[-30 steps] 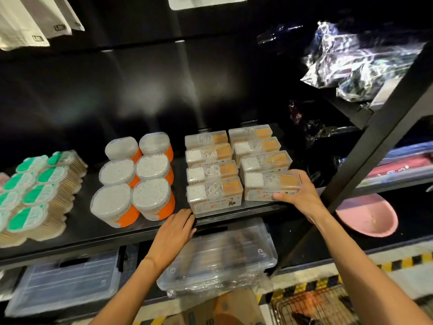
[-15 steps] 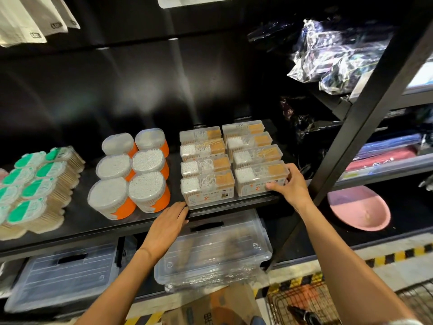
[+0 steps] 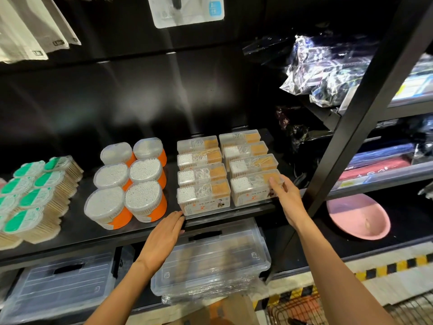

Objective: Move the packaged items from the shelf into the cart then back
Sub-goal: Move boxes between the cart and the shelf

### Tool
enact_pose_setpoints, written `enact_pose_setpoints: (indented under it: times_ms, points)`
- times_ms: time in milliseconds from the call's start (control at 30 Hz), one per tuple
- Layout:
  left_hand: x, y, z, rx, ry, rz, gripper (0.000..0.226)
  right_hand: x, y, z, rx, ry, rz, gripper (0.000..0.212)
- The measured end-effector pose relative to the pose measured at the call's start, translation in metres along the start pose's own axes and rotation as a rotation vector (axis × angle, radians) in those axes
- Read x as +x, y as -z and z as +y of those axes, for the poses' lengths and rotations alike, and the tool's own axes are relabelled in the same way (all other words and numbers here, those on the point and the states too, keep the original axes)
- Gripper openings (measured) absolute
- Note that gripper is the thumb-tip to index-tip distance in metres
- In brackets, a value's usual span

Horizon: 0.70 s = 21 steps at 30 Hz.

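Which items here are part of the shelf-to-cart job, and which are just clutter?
Job: clear rectangular swab boxes, right hand, left hand, black shelf, wire cart.
Lying about: round orange swab tubs, pink plastic basin, clear lidded storage bin.

Dark shop interior with glossy black back panels [image 3: 140, 97] reflecting soft patches of overhead light. A black metal upright [image 3: 365, 109] slants between shelving bays. Below, pale floor carries a yellow-and-black hazard stripe [image 3: 396, 266].
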<state>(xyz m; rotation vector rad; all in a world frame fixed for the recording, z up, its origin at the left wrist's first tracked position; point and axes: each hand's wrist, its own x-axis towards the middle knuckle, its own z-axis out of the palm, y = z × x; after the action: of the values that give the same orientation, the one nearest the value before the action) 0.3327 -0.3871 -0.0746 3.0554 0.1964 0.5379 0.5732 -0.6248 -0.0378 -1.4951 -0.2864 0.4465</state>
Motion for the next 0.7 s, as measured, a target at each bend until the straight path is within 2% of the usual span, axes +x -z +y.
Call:
enact_pose_setpoints:
  times_ms: [100, 300, 533, 600, 700]
  points:
    - [0.0009, 0.0023, 0.0024, -0.019, -0.009, 0.003, 0.071, 0.0015, -0.0023, -0.0002, -0.006, 0.022, 0.037, 0.031]
    - [0.0000, 0.0014, 0.0029, -0.036, 0.006, 0.002, 0.071, -0.0004, -0.0016, 0.0018, 0.052, 0.029, 0.071, 0.021]
    - [-0.0010, 0.0021, 0.0026, -0.059, 0.031, -0.029, 0.071, 0.0016, -0.0029, 0.0001, 0.067, 0.021, 0.081, 0.026]
    - [-0.0021, -0.0007, 0.0005, -0.090, 0.031, -0.030, 0.064, 0.0021, -0.0026, 0.0006, 0.059, 0.018, 0.081, 0.028]
    - [-0.0033, -0.0015, -0.0013, -0.070, 0.057, -0.022, 0.028, 0.0022, -0.0018, 0.0013, 0.058, 0.017, 0.079, 0.029]
